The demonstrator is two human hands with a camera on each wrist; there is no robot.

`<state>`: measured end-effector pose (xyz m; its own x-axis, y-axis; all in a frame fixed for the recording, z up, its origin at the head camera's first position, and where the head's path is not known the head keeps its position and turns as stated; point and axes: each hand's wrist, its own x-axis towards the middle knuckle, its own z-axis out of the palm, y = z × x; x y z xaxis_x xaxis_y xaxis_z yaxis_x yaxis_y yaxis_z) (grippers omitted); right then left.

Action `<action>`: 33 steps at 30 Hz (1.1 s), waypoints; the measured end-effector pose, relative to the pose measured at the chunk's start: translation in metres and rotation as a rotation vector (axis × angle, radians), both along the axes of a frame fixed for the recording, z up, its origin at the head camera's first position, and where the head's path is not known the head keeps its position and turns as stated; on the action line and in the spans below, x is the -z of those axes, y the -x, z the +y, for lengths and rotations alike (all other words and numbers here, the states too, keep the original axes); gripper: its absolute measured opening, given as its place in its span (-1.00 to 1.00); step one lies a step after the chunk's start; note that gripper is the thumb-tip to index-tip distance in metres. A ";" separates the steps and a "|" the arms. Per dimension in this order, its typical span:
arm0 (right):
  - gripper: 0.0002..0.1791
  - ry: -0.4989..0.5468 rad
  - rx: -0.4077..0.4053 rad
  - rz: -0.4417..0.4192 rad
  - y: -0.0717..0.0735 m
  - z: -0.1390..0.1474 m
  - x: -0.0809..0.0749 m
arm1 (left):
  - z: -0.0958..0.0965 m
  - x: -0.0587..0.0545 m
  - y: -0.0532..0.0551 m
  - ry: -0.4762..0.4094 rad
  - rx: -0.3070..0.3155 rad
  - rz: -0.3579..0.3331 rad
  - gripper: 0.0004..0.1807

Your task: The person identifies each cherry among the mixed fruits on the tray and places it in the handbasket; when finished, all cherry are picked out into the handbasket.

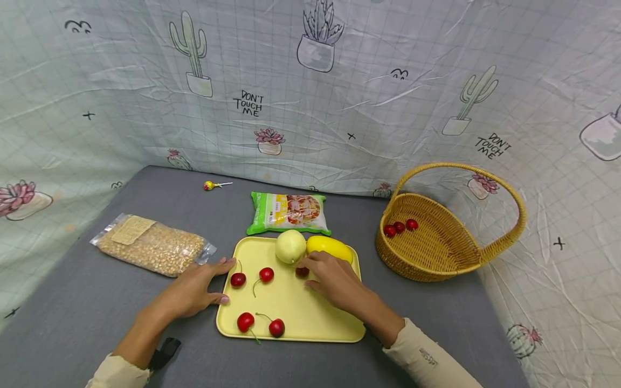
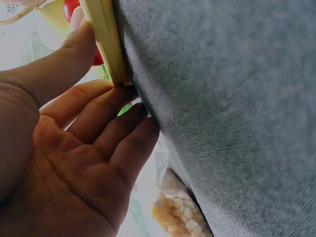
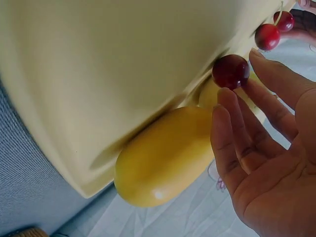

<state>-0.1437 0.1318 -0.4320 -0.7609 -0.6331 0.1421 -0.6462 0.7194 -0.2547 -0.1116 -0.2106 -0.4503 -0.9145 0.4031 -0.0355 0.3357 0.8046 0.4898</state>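
A pale yellow tray lies on the grey table. My left hand rests at its left edge, thumb and index fingertips at the rim and fingers fairly straight. Over the tray's far right part, my right hand reaches around a dark red cherry. A gap shows between the thumb tip and this cherry; the other fingertips are right beside it. Close by sit a round pale green-yellow pear and a long yellow fruit. Several more cherries with stems, one of them a bright red cherry, lie on the tray's left half.
A wicker basket with a tall handle stands right of the tray, three cherries inside. Behind the tray lies a green and white food packet. A clear bag of yellow kernels lies at left, a lollipop farther back. Patterned cloth hangs behind.
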 end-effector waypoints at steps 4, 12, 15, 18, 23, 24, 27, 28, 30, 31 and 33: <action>-0.75 -0.007 -0.004 0.010 -0.001 -0.001 0.000 | 0.000 0.001 0.000 -0.001 0.001 0.004 -0.11; -0.72 -0.022 -0.036 0.023 -0.004 0.000 -0.001 | 0.000 0.000 0.000 -0.011 0.002 0.014 -0.12; -0.71 -0.036 -0.049 0.020 -0.004 0.002 -0.001 | 0.000 0.000 0.000 -0.008 0.002 0.008 -0.11; -0.72 -0.061 -0.058 0.013 -0.005 0.004 -0.003 | 0.000 0.000 0.000 -0.006 0.000 -0.001 -0.11; -0.78 -0.091 -0.059 -0.001 -0.007 0.007 -0.004 | 0.000 0.001 0.000 -0.007 0.000 -0.001 -0.11; -0.78 -0.091 -0.060 -0.002 -0.007 0.008 -0.004 | 0.000 0.001 0.000 -0.006 0.001 0.002 -0.11; -0.78 -0.090 -0.066 -0.003 -0.008 0.010 -0.003 | 0.000 0.002 0.000 -0.003 0.001 0.011 -0.11; -0.78 -0.087 -0.069 -0.003 -0.008 0.010 -0.002 | -0.001 0.002 0.000 -0.003 0.002 0.014 -0.11; -0.78 -0.080 -0.070 -0.004 -0.009 0.011 -0.002 | -0.001 0.002 0.000 -0.003 0.002 0.019 -0.11; -0.78 -0.074 -0.070 -0.002 -0.009 0.012 -0.002 | -0.001 0.002 0.000 -0.004 0.003 0.021 -0.12; -0.77 -0.057 -0.071 0.004 -0.011 0.014 -0.003 | -0.001 0.002 0.000 -0.007 0.004 0.025 -0.12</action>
<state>-0.1329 0.1456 -0.4289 -0.7133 -0.6926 0.1074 -0.6970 0.6851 -0.2115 -0.1115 -0.2112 -0.4527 -0.9134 0.4068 -0.0102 0.3508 0.7998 0.4871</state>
